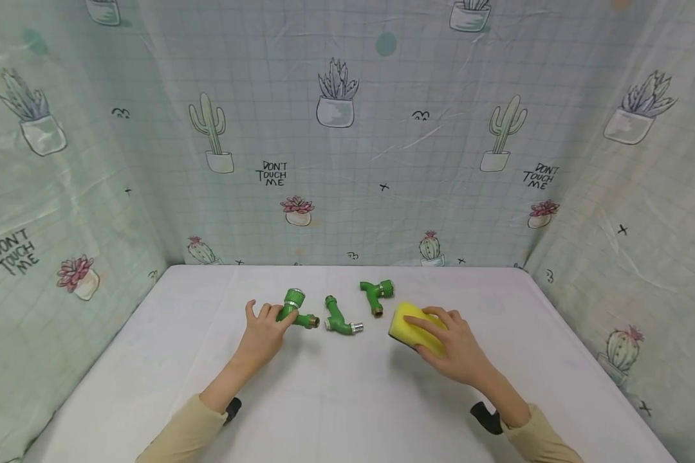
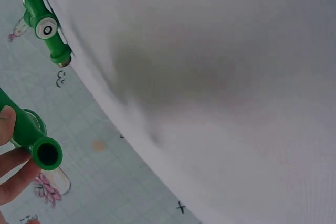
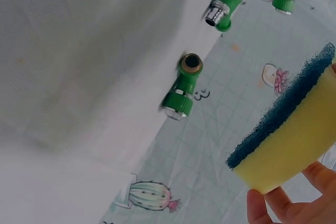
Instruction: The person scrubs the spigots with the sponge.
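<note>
My left hand (image 1: 260, 337) grips a green water tap (image 1: 307, 320) with a ribbed round knob and a brass-coloured threaded end, raised over the left-middle of the table. In the left wrist view, fingers (image 2: 16, 182) and thumb wrap its body, and the round opening of its spout faces the camera. My right hand (image 1: 456, 344) holds a yellow sponge (image 1: 408, 325) between thumb and fingers, above the table to the right. The sponge's dark blue scouring layer (image 3: 283, 111) faces down and left. It is apart from the taps.
Two more green taps lie on the white table (image 1: 347, 405): one with a silver threaded end (image 1: 338, 321) at the middle, another tap (image 1: 376, 294) behind it to the right. A cactus-print cloth (image 1: 382, 148) rises along the table's back and sides.
</note>
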